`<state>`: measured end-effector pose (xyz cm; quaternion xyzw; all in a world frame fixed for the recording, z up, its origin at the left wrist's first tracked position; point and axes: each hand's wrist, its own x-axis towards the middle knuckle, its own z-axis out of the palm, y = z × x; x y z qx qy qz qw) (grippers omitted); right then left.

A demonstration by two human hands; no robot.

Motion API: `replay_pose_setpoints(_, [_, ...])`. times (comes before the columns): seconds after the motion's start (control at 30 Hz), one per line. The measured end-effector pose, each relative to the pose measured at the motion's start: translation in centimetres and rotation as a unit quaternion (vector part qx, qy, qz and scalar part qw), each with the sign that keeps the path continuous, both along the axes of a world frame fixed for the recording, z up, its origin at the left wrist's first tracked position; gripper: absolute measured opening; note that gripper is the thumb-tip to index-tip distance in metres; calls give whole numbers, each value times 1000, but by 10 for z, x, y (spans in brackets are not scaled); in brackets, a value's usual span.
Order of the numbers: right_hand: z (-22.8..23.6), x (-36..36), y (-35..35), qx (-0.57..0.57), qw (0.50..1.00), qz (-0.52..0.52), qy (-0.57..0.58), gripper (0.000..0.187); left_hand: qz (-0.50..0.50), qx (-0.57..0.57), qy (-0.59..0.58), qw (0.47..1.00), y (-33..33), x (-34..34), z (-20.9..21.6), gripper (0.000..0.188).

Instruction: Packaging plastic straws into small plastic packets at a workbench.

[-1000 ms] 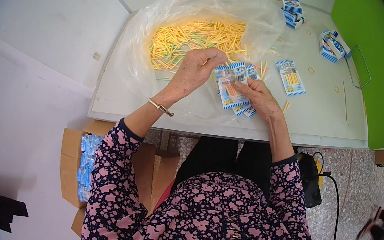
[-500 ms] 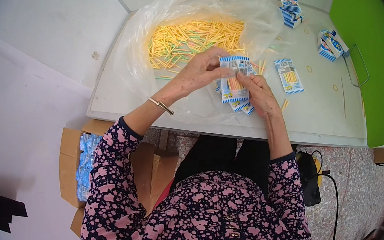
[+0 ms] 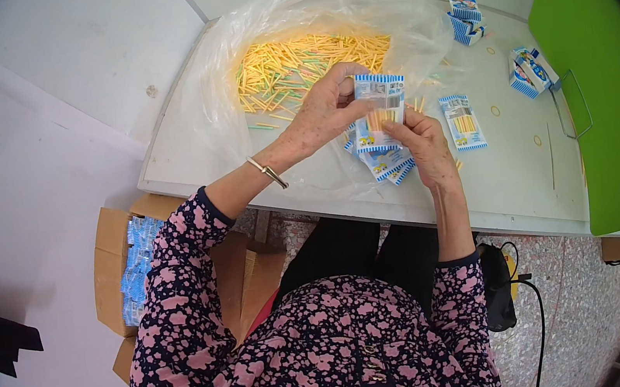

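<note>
Over on the left, down below the worktop point(image 3: 513, 186), there's an open cardboard box point(image 3: 107, 275) with blue-and-white packets point(image 3: 135, 275) in it. Moving right, a big clear plastic bag point(image 3: 212, 89) sits on top, mouth spread around a heap of loose sticks point(image 3: 285, 60), mostly yellow with a few green and pinkish ones. I'd keep the sleeve and bracelet clear of that, since strays lie right near the wrist.

Next is the left hand point(image 3: 327, 113), its grip closed on the held packet point(image 3: 384, 104): thumb across the front, fingers mostly hidden behind. That packet is up in front of the bag, roughly upright, sticks showing through its window. Honestly, I'd go light with that thumb, because thin sticks like these probably snap if you squeeze mid-window. Can't tell from here if the top edge is sealed, so I'd check it before letting go.

Just right of that, the right hand point(image 3: 432, 148) has its grip pinched on the lower right of the same packet. Good spot imo: steadying low leaves the top free to look over. More packets point(image 3: 387, 164) fan out underneath; can't tell if they're lying down or held too, so mind they don't slip. Further right, one lone packet point(image 3: 464, 125) lies flat, well apart from the hands.
</note>
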<state>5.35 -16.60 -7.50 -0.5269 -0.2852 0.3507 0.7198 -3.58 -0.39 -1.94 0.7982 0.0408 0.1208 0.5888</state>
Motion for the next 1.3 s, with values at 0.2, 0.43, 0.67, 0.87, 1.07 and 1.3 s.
replay_pose_setpoints(0.2, [7,0,0,9,1000,8,-7,25,-32,-53,2,998,-6,0,2,32])
replay_pose_setpoints(0.43, [5,0,-5,-7,1000,-3,-7,24,-35,-16,-21,999,-13,4,-3,32])
replay_pose_setpoints(0.67, [14,31,-47,23,992,-118,-39,22,-101,-112,2,989,-33,22,-1,35])
replay_pose_setpoints(0.87, [34,60,-113,84,973,-212,-31,24,-145,181,-11,973,-86,39,-40,22])
replay_pose_setpoints(1.07, [26,56,-128,87,966,-243,-13,22,-118,432,-96,889,-131,54,-63,23])
replay_pose_setpoints(1.3, [9,53,-120,120,963,-240,28,21,-105,489,-127,857,-137,51,-58,24])
